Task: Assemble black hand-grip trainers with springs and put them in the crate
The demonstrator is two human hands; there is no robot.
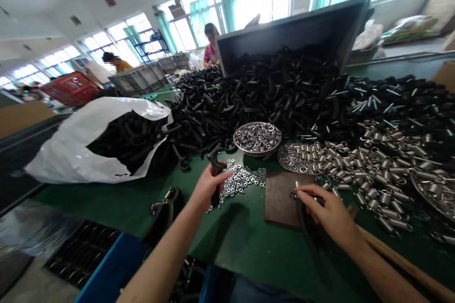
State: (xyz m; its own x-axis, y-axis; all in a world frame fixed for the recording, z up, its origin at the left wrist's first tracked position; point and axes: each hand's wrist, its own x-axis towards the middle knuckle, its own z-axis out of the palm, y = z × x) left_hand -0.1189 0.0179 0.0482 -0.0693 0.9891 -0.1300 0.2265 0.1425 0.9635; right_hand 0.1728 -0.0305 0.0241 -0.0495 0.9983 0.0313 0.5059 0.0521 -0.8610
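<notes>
My left hand (206, 185) is closed around a black curved plastic part (215, 163), beside a scatter of small metal nuts (236, 179). Over a brown square plate (279, 203), my right hand (329, 215) grips a black curved handle (303, 220). A short shiny metal piece shows at its fingertips, too small to name. Behind the nuts stands a bowl (253, 152) filled with small metal rings or nuts. Metal coil springs (386, 196) lie heaped right of the plate. Another black curved assembly (167, 208) with metal in it rests left of my left forearm.
A large heap of black curved parts (256, 97) spills from a tipped grey crate (284, 33). At left lies a white bag (74, 144) of black parts. Pins (371, 102) lie on the heap at right. Two people (212, 49) (122, 64) sit farther back.
</notes>
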